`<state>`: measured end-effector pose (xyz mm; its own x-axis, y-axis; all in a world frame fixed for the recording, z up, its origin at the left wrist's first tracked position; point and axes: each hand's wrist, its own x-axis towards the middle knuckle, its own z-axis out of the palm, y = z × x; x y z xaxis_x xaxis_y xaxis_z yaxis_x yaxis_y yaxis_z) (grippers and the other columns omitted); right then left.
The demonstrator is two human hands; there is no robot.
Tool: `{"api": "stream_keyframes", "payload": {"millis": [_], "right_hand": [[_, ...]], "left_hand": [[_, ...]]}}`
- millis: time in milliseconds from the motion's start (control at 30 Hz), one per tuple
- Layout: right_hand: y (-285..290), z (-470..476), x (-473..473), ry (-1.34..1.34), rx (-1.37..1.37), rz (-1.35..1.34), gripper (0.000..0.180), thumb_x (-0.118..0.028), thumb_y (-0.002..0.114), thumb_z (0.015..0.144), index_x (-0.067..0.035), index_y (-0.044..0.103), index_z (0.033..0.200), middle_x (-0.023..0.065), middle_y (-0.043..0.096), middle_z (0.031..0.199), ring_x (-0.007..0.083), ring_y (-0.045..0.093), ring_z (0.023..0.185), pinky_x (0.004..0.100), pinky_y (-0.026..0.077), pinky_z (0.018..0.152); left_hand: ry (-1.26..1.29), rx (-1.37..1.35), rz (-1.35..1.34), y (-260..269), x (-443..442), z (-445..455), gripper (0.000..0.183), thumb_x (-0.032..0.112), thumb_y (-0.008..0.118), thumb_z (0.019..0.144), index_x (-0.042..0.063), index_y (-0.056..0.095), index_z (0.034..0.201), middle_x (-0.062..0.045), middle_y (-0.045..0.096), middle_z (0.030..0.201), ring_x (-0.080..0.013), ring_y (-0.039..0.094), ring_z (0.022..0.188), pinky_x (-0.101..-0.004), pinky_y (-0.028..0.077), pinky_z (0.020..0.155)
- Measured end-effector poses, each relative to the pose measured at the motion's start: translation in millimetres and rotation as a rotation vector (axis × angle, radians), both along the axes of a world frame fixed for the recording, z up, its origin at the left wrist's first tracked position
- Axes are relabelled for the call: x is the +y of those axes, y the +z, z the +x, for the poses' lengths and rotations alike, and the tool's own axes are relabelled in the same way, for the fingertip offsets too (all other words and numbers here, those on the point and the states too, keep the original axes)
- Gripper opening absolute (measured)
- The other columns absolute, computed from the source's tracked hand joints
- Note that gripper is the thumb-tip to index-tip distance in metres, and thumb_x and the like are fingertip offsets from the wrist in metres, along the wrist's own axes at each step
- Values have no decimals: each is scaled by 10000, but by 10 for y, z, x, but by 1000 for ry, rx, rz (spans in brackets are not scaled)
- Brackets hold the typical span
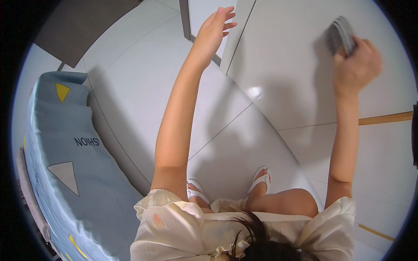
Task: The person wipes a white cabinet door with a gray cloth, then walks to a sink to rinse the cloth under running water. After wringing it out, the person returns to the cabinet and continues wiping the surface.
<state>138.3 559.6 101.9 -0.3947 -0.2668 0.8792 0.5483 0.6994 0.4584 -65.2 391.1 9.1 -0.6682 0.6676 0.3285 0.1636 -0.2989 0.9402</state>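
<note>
My right hand (pixel 357 67) grips a grey cloth (pixel 340 36), folded or bunched and blurred, against or close in front of a glossy white panel (pixel 287 45) at the upper right. The frame does not settle whether the cloth touches the panel. My left hand (pixel 214 34) is raised at the upper middle with its fingers apart and nothing in it, near the edge of the white panel and a doorway-like frame.
At the left stands a bed or sofa with a blue-grey patterned cover (pixel 65 130). A dark brown panel (pixel 78 29) juts in at the upper left. White floor tiles (pixel 130 91) lie below. Wood-coloured strips (pixel 385 118) edge the white panels at the right.
</note>
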Motion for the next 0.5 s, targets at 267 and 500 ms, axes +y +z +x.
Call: {"api": "stream_keyframes", "payload": {"millis": [267, 500], "right_hand": [[-1272, -74, 145, -155, -514, -131, 106, -130, 533, 734, -150, 505, 834, 15, 510, 892, 206, 458, 786, 359, 346, 677], [-2969, 419, 217, 52, -1157, -119, 242, -155, 521, 763, -76, 536, 992, 63, 508, 955, 203, 470, 932, 345, 366, 808]], "left_hand": [[-18, -91, 70, -41, -119, -183, 582, 479, 300, 940, 31, 407, 1296, -142, 482, 1258, -227, 502, 1101, -340, 384, 917], [18, -99, 72, 50, -314, -162, 564, 452, 270, 955, 26, 402, 1299, -152, 468, 1264, -224, 506, 1091, -342, 390, 917]]}}
